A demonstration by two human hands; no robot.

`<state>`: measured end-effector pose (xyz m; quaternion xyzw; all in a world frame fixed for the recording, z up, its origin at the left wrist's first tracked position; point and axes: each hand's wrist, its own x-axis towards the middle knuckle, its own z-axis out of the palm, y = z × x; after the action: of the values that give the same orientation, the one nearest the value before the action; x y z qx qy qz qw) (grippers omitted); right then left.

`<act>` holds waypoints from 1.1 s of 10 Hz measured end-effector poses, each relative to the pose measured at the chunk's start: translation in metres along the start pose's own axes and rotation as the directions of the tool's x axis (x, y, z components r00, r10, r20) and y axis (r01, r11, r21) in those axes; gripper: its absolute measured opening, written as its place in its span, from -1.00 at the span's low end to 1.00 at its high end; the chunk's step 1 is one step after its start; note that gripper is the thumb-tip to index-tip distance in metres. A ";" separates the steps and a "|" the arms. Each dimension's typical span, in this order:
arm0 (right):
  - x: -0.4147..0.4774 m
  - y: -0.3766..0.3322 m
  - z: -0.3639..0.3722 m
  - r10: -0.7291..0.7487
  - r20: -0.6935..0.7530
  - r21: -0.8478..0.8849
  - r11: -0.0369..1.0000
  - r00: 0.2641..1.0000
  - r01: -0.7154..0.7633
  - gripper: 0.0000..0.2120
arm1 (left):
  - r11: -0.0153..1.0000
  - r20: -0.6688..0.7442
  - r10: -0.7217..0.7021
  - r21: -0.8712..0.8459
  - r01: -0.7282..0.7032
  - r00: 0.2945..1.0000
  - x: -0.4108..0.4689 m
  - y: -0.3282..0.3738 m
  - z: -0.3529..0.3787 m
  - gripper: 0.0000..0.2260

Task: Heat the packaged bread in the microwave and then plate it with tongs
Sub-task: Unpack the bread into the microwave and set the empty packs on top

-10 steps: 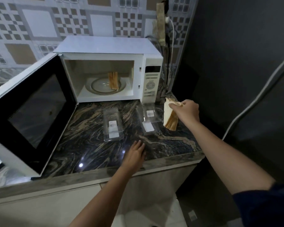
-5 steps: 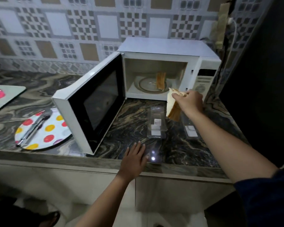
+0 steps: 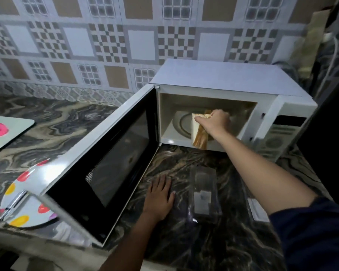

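The white microwave (image 3: 223,79) stands at the back right with its door (image 3: 106,163) swung wide open to the left. My right hand (image 3: 213,122) is shut on a stack of bread slices (image 3: 199,135) at the mouth of the cavity, over the glass turntable (image 3: 181,124). Another bread piece behind my hand is mostly hidden. My left hand (image 3: 160,196) lies flat with fingers apart on the dark marble counter (image 3: 184,165). An empty clear bread package (image 3: 205,194) lies right of that hand. A polka-dot plate (image 3: 24,216) with metal tongs (image 3: 12,204) sits at the left.
A second clear package (image 3: 256,210) lies partly under my right forearm. A white board with a pink doughnut picture (image 3: 0,132) rests at the far left. The open door juts over the counter's front edge. A dark wall closes the right side.
My right hand has carried the bread stack from above the counter into the microwave's opening. My view has shifted left, so the plate and tongs now show. My left hand stays on the counter.
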<state>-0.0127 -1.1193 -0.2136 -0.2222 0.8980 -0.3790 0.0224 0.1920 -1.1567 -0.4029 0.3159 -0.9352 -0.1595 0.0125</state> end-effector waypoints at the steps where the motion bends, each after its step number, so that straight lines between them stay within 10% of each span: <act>1: 0.036 -0.001 0.011 0.020 0.095 -0.058 0.998 0.995 -0.014 -0.55 | 0.999 0.009 0.037 -0.006 -0.037 0.999 0.038 0.004 -0.003 -0.50; 4: 0.097 -0.003 0.069 0.200 0.378 -0.104 0.979 0.904 -0.173 -0.70 | 0.997 -0.036 0.066 -0.024 -0.067 0.997 0.095 0.014 0.003 -0.32; 8: 0.108 0.000 0.080 0.063 0.338 -0.291 0.956 0.939 0.041 -0.29 | 0.996 -0.109 0.077 -0.041 -0.082 0.991 0.094 0.011 0.005 -0.38; 11: 0.119 -0.002 0.089 0.038 0.216 -0.435 0.898 0.976 0.061 -0.59 | 0.996 -0.124 0.072 -0.050 -0.079 0.990 0.094 0.010 0.004 -0.41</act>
<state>-0.1010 -1.2299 -0.2597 -0.2672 0.9509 -0.1400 0.0684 0.1101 -1.2041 -0.4115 0.2889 -0.9393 -0.1651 0.0842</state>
